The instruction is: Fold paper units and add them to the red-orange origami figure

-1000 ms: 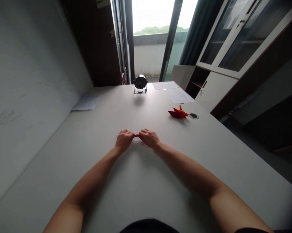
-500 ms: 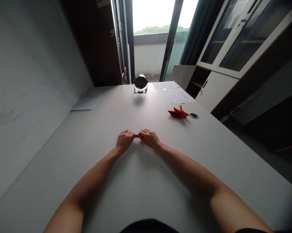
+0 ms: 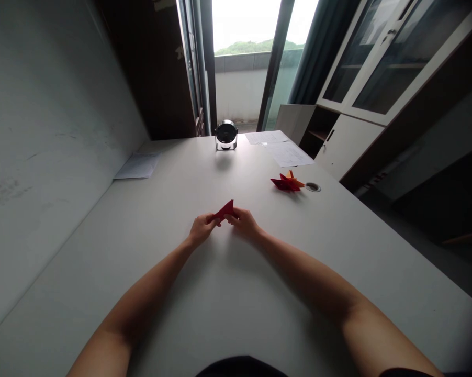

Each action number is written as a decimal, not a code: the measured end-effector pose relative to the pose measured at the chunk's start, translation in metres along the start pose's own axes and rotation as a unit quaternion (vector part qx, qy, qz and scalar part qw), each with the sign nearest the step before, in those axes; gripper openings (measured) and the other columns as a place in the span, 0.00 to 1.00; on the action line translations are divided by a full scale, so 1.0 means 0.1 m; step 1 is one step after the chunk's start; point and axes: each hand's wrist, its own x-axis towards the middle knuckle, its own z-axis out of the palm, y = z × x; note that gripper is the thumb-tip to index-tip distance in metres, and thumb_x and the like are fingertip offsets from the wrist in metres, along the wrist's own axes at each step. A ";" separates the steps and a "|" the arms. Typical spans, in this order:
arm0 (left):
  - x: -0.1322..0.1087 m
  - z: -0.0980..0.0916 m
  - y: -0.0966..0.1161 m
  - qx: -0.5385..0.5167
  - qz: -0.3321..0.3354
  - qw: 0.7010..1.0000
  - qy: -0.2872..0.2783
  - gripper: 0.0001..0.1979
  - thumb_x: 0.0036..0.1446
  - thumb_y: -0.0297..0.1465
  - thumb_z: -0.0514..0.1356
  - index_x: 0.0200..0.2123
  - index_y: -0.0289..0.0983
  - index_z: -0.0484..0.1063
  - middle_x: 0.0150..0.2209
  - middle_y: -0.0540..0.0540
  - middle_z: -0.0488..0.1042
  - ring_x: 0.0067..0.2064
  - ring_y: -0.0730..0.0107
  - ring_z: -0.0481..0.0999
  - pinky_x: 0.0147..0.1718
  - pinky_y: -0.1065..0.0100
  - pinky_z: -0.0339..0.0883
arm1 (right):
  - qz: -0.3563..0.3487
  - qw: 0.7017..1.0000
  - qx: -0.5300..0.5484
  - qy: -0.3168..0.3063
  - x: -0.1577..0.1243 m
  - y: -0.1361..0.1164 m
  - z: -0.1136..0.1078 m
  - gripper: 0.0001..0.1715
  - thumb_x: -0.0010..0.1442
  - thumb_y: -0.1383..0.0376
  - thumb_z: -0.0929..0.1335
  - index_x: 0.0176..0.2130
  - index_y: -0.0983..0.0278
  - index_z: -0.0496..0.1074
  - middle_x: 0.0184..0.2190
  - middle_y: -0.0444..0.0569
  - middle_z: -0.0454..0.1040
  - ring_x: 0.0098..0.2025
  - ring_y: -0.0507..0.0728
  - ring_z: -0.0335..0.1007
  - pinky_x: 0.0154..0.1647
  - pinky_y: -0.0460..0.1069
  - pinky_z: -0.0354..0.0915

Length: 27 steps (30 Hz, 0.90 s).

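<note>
A folded piece of red paper [image 3: 225,209] is held up between my two hands over the middle of the table, its pointed corner rising to the upper right. My left hand [image 3: 203,227] pinches its lower left end between thumb and fingers. At the paper's right side, my right hand [image 3: 243,220] is closed on the edge. Several folded red and orange paper pieces [image 3: 288,182] lie in a small heap farther off to the right.
The white table [image 3: 173,193] meets a wall on the left. A round black device on a stand [image 3: 226,135] is at the far edge. Paper sheets lie at the back left [image 3: 137,165] and back right [image 3: 289,153]. A cable hole [image 3: 313,187] sits beside the heap.
The red paper, mostly hidden between my fingers before, is now tilted upward and shows as a triangle. My hands have turned slightly around it.
</note>
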 end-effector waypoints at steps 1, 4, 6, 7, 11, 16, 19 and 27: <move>0.00 0.02 0.00 -0.024 -0.001 1.000 -0.006 0.15 0.61 0.40 0.58 0.40 0.37 0.80 0.32 0.46 0.81 0.34 0.66 0.77 0.35 0.69 0.66 | -0.001 1.000 -0.001 -0.006 -0.01 -0.01 0.01 0.17 0.61 0.53 0.68 0.34 0.65 0.76 0.25 0.45 0.74 0.26 0.51 0.64 0.28 0.45 0.58; 0.01 0.04 0.01 -0.066 -0.010 0.998 -0.020 0.16 0.60 0.41 0.59 0.40 0.35 0.80 0.31 0.45 0.80 0.33 0.67 0.76 0.34 0.69 0.67 | 0.000 1.000 0.002 -0.014 -0.02 -0.01 0.04 0.18 0.60 0.54 0.68 0.33 0.66 0.77 0.25 0.46 0.74 0.25 0.51 0.64 0.28 0.45 0.59; 0.00 0.04 0.02 -0.069 -0.012 0.997 -0.026 0.16 0.59 0.41 0.60 0.38 0.35 0.79 0.30 0.45 0.79 0.33 0.67 0.75 0.34 0.69 0.67 | -0.001 1.000 0.007 -0.018 -0.01 0.00 0.05 0.19 0.61 0.53 0.67 0.33 0.66 0.77 0.24 0.46 0.74 0.26 0.51 0.65 0.28 0.45 0.59; 0.00 0.04 0.03 -0.066 -0.012 0.997 -0.030 0.16 0.59 0.41 0.60 0.38 0.35 0.79 0.30 0.45 0.79 0.32 0.67 0.75 0.34 0.69 0.67 | 0.000 1.000 0.009 -0.019 -0.01 0.00 0.05 0.20 0.61 0.52 0.67 0.33 0.66 0.77 0.24 0.46 0.73 0.26 0.51 0.65 0.28 0.45 0.59; 0.00 0.03 0.04 -0.064 -0.003 0.997 -0.048 0.15 0.59 0.41 0.61 0.36 0.35 0.79 0.30 0.46 0.79 0.33 0.67 0.75 0.34 0.69 0.67 | 0.002 1.000 0.018 -0.021 -0.02 -0.02 0.04 0.22 0.63 0.51 0.65 0.31 0.65 0.76 0.22 0.44 0.72 0.24 0.51 0.63 0.26 0.45 0.58; 0.00 0.04 0.07 -0.092 0.000 0.993 -0.069 0.13 0.58 0.39 0.61 0.37 0.35 0.79 0.30 0.46 0.78 0.33 0.67 0.75 0.36 0.69 0.67 | 0.021 1.000 0.022 -0.008 -0.04 -0.06 0.04 0.31 0.66 0.46 0.60 0.23 0.64 0.70 0.18 0.43 0.68 0.21 0.50 0.60 0.25 0.45 0.55; -0.01 0.04 0.09 -0.085 -0.007 0.993 -0.085 0.13 0.58 0.38 0.61 0.37 0.34 0.79 0.30 0.46 0.77 0.33 0.67 0.75 0.35 0.69 0.66 | 0.024 1.000 0.013 0.011 -0.03 -0.06 0.02 0.34 0.66 0.44 0.60 0.22 0.64 0.70 0.17 0.43 0.66 0.20 0.50 0.58 0.24 0.46 0.53; -0.01 0.00 0.11 -0.084 -0.016 0.990 -0.112 0.12 0.58 0.36 0.59 0.36 0.35 0.78 0.26 0.50 0.72 0.29 0.71 0.69 0.31 0.71 0.61 | 0.022 0.998 0.044 0.028 0.01 0.02 0.02 0.35 0.64 0.41 0.61 0.25 0.65 0.73 0.19 0.44 0.67 0.23 0.51 0.60 0.26 0.46 0.54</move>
